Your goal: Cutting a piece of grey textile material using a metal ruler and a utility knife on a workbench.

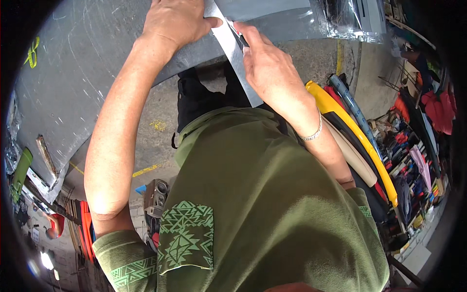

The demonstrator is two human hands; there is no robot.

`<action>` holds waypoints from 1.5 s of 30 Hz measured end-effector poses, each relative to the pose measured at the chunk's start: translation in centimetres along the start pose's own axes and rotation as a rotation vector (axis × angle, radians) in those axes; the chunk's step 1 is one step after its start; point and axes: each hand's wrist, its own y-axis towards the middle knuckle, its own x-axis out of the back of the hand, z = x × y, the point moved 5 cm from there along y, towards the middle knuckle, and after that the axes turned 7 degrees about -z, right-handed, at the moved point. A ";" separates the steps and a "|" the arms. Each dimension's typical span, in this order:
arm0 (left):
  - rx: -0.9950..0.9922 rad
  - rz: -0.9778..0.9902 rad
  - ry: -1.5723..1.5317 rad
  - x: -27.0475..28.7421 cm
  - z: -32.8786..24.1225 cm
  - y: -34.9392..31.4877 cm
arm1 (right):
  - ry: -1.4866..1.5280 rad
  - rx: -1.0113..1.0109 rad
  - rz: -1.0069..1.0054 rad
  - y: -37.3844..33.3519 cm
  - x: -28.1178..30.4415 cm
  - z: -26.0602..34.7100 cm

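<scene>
Straightedge [232, 48] under left grip [176, 22], finger closure unclear; right grip [272, 68] clasping cutter [242, 41]; patterned shirt pocket [187, 238], contents hidden.

Single wide fisheye view from the person's head, facing steeply down, quite near above the green shirt [262, 194], reaching the grey desk [82, 73] beyond this shirt

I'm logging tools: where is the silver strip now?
In the head view's upper middle, the silver strip overhangs the grey work surface's near edge, between the left hand and right hand.
</scene>
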 end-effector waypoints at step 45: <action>0.098 0.002 -0.049 -1.0 0.8 1.3 | 1.125 -0.101 -0.019 12.8 3.1 1.2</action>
